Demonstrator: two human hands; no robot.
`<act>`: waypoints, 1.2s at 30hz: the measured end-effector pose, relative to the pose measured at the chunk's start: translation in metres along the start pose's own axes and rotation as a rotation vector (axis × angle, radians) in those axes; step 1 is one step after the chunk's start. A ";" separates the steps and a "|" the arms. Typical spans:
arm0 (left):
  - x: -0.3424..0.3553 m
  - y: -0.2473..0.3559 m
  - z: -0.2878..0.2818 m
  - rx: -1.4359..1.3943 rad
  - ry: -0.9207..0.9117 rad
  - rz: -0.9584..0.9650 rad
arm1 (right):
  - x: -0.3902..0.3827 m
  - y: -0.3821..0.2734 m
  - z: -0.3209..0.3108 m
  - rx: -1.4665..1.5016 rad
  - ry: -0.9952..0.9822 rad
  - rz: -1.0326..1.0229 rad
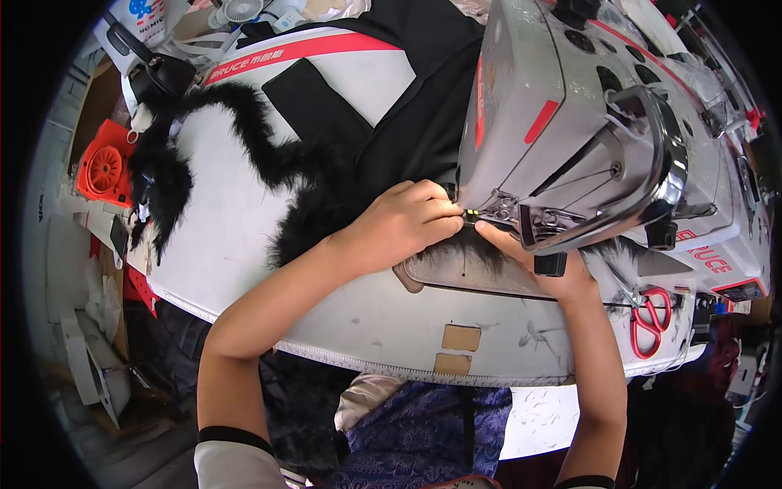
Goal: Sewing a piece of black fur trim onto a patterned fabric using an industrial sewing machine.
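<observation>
A white and grey sewing machine (521, 98) with a chrome guard stands at the right of the table. My left hand (411, 224) is closed, its thumb and fingers pinched on black fabric (423, 122) just left of the presser foot. Fluffy black trim (314, 167) runs from the table's left side to beneath this hand. On the other side of the needle area, my right hand (562, 277) lies low with its index finger stretched toward the foot, over the trim's black tufts (485, 248). The machine's guard hides part of the right hand, so its other fingers barely show.
Red-handled scissors (652, 322) lie at the table's right edge. An orange-red round-faced device (104, 167) stands at the far left beside a dark bundle of trim (167, 179). A small white fan (242, 10) sits at the back. A ruler strip (350, 359) follows the table's front edge.
</observation>
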State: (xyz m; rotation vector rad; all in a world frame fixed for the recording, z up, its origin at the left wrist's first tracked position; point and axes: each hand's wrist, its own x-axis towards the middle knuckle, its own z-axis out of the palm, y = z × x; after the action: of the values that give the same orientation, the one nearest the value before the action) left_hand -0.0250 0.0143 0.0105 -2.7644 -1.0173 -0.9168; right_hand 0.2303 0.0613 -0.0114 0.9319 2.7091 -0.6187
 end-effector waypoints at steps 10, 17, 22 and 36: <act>0.002 -0.009 0.012 -0.116 0.034 -0.058 | 0.002 0.027 0.026 0.277 -0.056 0.187; 0.004 -0.006 0.012 -0.081 -0.002 -0.125 | 0.004 0.021 0.025 0.274 0.035 0.179; 0.003 -0.007 0.019 -0.192 -0.014 -0.198 | 0.006 0.032 0.048 0.687 0.284 0.094; 0.006 -0.004 0.013 -0.450 0.035 -0.357 | 0.024 0.053 0.054 -0.346 -0.104 0.115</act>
State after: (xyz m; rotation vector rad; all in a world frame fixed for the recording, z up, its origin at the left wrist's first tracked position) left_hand -0.0175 0.0240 0.0021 -2.9431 -1.4959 -1.3885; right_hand 0.2482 0.0872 -0.0846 0.9257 2.5358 -0.1623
